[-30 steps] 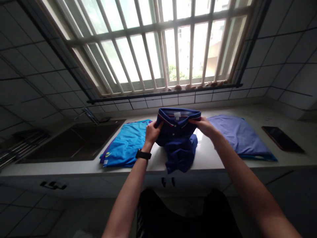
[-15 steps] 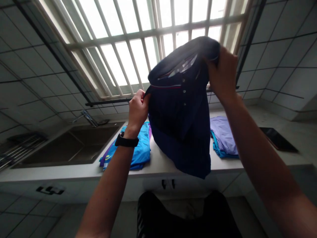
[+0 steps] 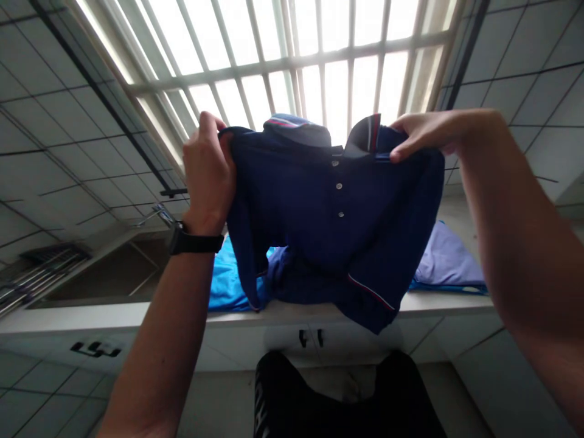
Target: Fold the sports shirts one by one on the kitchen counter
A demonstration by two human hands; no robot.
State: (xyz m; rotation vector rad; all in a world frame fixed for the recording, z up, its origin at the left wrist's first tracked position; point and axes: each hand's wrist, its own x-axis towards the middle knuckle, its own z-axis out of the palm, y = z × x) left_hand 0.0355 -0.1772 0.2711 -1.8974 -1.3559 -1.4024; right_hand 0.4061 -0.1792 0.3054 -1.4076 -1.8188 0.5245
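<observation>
Your left grip [image 3: 207,173] is closed on one shoulder of a navy polo shirt [image 3: 328,213]; your right grip [image 3: 431,137] holds the other, beside the collar. The shirt hangs at the front edge of the worktop [image 3: 137,317]. Beyond lie a bright blue shirt [image 3: 228,283], rear left, and a lavender shirt [image 3: 449,258], rear right.

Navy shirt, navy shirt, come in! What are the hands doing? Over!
Left hand and right hand holding navy polo shirt up by shoulders. Hem hanging over white counter. Bright blue shirt, lilac shirt lying behind.

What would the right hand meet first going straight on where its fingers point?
Past the right hand, probably the upturned navy polo collar with red-and-white trim; depth is unclear.
</observation>
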